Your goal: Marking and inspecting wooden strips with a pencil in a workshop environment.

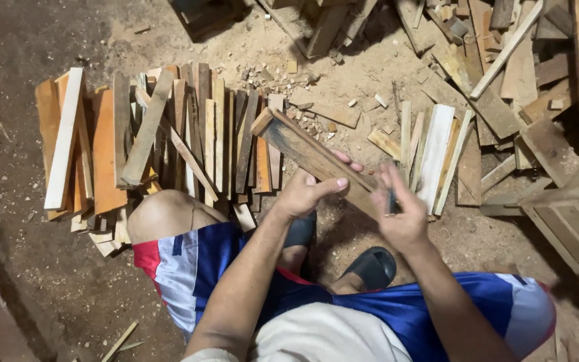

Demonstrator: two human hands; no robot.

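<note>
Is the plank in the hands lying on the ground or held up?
Held up: the plank slants above the ground, left hand gripping its middle, right hand at its near end.

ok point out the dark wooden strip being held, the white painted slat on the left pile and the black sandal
dark weathered wooden strip (303, 149), head view, bare middle of its top face
white painted flat slat (65, 139), head view, mid-length
black rubber sandal (374, 266), head view, strap over the toes

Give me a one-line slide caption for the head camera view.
Both hands, left and right, grip a weathered wooden slat above stacked wood strips.
</note>
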